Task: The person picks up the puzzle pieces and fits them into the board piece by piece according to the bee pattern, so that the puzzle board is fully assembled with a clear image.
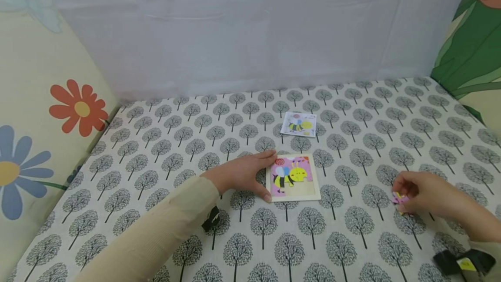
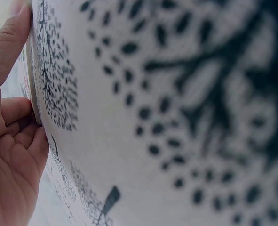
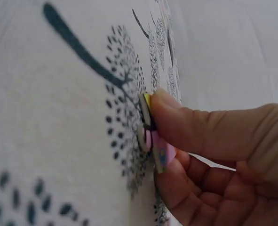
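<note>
A square jigsaw puzzle board (image 1: 299, 197) with a bee picture lies on the tree-print cloth, its lower right part bare. My left hand (image 1: 248, 173) rests along the board's left side, the fingertips at the upper left corner and the thumb at the lower left. In the left wrist view, the thumb and fingertips touch the board's thin edge (image 2: 34, 89). Off to the right, my right hand (image 1: 430, 193) pinches a pink and yellow puzzle piece (image 1: 399, 198) between thumb and fingers, close over the cloth. The right wrist view shows the piece (image 3: 150, 139) edge-on, partly hidden by the fingers.
Behind the board lies a small picture card (image 1: 299, 124) with the same bee. The patterned cloth (image 1: 352, 247) covers the table. A pale sheet (image 1: 254, 34) hangs at the back, and a flower-painted wall (image 1: 39, 99) stands at the left.
</note>
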`<state>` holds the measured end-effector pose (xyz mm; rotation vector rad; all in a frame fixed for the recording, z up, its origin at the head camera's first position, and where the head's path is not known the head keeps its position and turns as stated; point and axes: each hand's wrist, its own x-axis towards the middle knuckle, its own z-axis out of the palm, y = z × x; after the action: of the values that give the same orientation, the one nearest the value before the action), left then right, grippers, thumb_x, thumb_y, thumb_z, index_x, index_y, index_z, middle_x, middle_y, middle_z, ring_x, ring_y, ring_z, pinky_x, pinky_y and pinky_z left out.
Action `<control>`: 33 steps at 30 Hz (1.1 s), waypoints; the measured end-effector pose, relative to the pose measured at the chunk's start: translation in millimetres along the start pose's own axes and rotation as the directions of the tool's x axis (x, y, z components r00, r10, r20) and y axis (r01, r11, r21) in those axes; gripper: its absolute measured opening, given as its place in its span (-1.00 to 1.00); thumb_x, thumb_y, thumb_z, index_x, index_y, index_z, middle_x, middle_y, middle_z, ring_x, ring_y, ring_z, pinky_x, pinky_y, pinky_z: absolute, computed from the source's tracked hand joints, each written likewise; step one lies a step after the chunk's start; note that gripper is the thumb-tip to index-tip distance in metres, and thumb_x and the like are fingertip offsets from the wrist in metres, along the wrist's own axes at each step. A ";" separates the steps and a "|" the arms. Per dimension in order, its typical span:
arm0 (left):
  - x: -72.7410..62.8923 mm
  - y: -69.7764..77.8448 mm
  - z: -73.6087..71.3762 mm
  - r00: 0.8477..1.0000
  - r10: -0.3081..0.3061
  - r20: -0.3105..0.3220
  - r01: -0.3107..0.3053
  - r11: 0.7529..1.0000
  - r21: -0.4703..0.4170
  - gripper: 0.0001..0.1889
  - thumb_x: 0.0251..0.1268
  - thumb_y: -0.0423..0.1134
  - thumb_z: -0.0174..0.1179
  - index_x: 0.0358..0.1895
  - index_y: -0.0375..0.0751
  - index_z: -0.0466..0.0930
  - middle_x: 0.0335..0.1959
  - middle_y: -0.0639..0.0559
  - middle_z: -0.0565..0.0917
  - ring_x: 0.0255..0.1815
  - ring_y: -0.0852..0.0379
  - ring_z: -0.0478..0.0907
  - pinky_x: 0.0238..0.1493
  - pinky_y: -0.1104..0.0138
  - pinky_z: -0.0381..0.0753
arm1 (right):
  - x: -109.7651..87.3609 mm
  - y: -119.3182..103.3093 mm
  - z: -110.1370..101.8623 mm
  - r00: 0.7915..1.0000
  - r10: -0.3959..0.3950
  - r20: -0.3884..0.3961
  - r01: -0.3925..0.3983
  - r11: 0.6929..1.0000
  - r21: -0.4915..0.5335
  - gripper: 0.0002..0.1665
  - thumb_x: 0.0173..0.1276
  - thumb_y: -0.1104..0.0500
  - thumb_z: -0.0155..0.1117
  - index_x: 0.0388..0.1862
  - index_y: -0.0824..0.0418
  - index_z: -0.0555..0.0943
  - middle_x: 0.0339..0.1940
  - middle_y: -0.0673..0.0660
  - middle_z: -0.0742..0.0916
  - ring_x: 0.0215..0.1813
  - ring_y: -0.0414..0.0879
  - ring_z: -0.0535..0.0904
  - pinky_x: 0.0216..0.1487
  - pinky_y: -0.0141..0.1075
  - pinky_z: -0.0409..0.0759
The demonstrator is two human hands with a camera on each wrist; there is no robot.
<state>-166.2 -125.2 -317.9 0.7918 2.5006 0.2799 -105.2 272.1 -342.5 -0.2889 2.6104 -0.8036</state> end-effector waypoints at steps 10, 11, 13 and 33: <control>0.0 -0.5 0.3 1.000 0.010 0.001 -0.010 1.000 0.004 0.14 -0.19 0.23 0.36 0.47 -0.02 -0.12 0.51 0.15 -0.19 0.48 -0.01 -0.08 0.45 0.11 -0.05 | 3.7 10.9 -12.4 0.997 -0.022 0.079 0.006 0.982 0.191 -0.74 0.20 0.23 0.24 -0.16 0.35 0.59 -0.43 0.00 0.60 -0.44 -0.27 0.45 -0.42 -0.40 0.50; 0.0 -0.5 0.3 1.000 0.011 0.001 -0.011 1.000 0.005 0.14 -0.19 0.24 0.35 0.47 -0.02 -0.13 0.51 0.15 -0.19 0.48 -0.01 -0.09 0.45 0.11 -0.06 | 4.1 11.5 -13.0 0.996 -0.013 0.089 -0.006 0.978 0.208 -0.75 0.22 0.20 0.24 -0.17 0.34 0.59 -0.46 -0.01 0.60 -0.46 -0.26 0.45 -0.44 -0.40 0.50; -0.1 -0.6 0.3 1.000 0.011 0.000 -0.011 1.000 0.006 0.15 -0.19 0.24 0.35 0.47 -0.02 -0.13 0.51 0.15 -0.19 0.49 0.00 -0.09 0.46 0.12 -0.06 | 4.6 13.5 -14.3 0.993 -0.017 0.113 -0.012 0.969 0.248 -0.75 0.26 0.18 0.20 -0.18 0.36 0.57 -0.52 -0.03 0.55 -0.51 -0.25 0.42 -0.49 -0.39 0.47; -0.3 1.3 -0.3 1.000 -0.007 0.009 0.007 1.000 -0.004 0.14 -0.19 0.21 0.36 0.47 -0.01 -0.13 0.50 0.16 -0.20 0.49 0.00 -0.09 0.46 0.13 -0.07 | 3.6 16.2 -20.6 0.956 -0.243 0.166 0.133 0.859 0.494 -0.85 0.45 0.27 -0.07 -0.28 0.31 0.43 -0.50 -0.07 0.54 -0.50 -0.22 0.48 -0.51 -0.32 0.54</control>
<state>-165.6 -124.4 -317.1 0.7810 2.4935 0.2783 -118.5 294.3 -337.3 -0.4644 2.1073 -1.3668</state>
